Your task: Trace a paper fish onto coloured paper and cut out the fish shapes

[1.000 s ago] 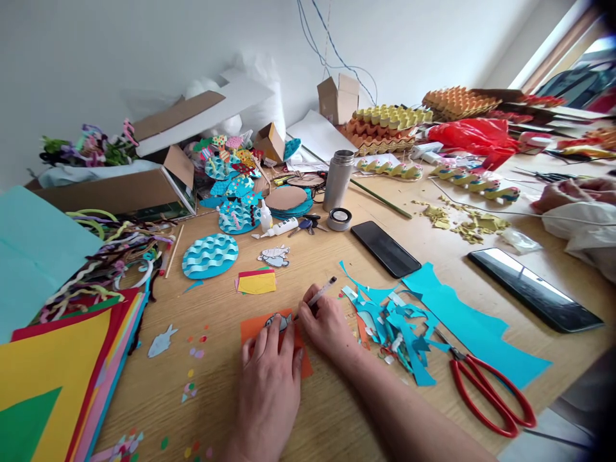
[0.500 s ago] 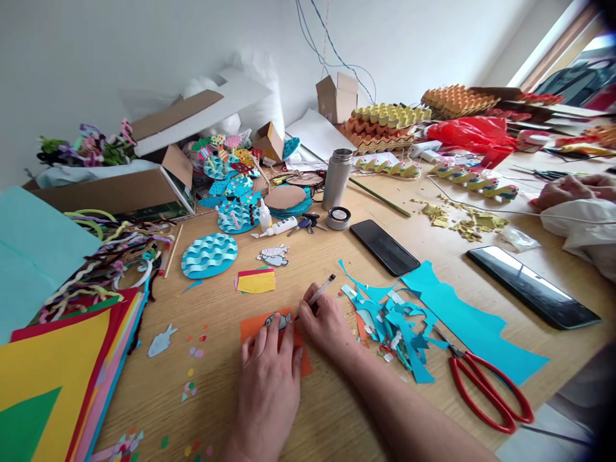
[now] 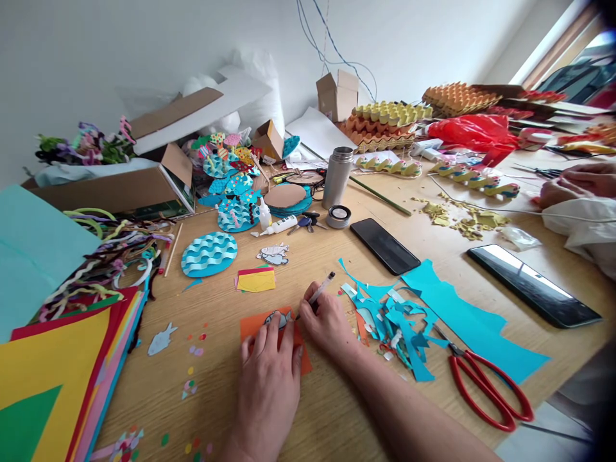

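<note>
My left hand (image 3: 270, 375) lies spread over an orange paper (image 3: 251, 326), its fingertips on a small grey fish cutout (image 3: 283, 319) that is partly hidden under them. Just to the right, my right hand (image 3: 330, 324) is closed around a pen (image 3: 321, 288), whose tip points down beside the fish's tail at the paper's edge. Beyond the orange paper lies a small stack of yellow and red paper pieces (image 3: 256, 280), with more fish cutouts (image 3: 274, 254) behind it. Another pale blue fish cutout (image 3: 162, 339) rests to the left.
Blue scraps (image 3: 409, 327), red-handled scissors (image 3: 491, 388) and two phones, one black (image 3: 385, 246), lie to the right. A metal bottle (image 3: 337, 178) stands behind. Coloured paper sheets (image 3: 62, 378) are at left. Another person's hands (image 3: 577, 183) show at the far right.
Both of my hands keep almost the same pose, the pen still beside the fish. At the far right, the other person's hands have shifted slightly.
</note>
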Action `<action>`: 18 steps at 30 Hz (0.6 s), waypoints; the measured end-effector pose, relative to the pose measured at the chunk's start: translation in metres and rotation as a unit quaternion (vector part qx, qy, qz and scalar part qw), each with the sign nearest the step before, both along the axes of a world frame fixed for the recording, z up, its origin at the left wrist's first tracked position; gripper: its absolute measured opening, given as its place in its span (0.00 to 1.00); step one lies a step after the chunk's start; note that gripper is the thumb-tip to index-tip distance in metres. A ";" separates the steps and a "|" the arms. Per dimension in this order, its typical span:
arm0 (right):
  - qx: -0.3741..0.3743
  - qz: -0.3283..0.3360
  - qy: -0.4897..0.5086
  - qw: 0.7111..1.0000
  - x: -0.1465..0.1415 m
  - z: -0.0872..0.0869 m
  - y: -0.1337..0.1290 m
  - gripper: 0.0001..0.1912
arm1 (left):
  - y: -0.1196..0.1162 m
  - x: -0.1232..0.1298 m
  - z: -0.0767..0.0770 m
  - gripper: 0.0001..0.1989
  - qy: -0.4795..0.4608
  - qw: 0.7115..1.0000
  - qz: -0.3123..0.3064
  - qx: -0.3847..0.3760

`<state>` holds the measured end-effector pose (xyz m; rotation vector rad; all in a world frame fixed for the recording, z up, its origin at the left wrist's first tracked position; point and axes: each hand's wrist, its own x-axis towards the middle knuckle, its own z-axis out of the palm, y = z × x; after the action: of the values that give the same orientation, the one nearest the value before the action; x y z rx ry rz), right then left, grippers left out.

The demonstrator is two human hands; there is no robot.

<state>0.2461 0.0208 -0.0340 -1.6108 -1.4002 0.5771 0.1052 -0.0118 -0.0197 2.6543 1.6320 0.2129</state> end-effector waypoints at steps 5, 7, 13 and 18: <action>-0.001 -0.001 0.010 1.000 -0.001 0.000 -0.001 0.07 | 0.000 -0.002 0.000 0.18 0.001 1.000 -0.005 0.003; -0.001 -0.002 0.013 1.000 -0.001 0.000 -0.001 0.07 | 0.000 -0.002 0.000 0.17 0.000 1.000 -0.007 0.004; 0.034 -0.037 0.036 0.998 0.003 0.003 -0.002 0.07 | 0.001 -0.001 0.000 0.18 -0.009 1.000 -0.012 -0.004; 0.049 -0.058 0.063 0.995 0.003 0.005 -0.004 0.09 | 0.002 -0.002 0.001 0.18 -0.015 1.000 -0.012 -0.015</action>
<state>0.2488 0.0172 -0.0295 -1.5386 -1.2157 0.5250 0.1037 -0.0100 -0.0182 2.6339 1.5818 0.2243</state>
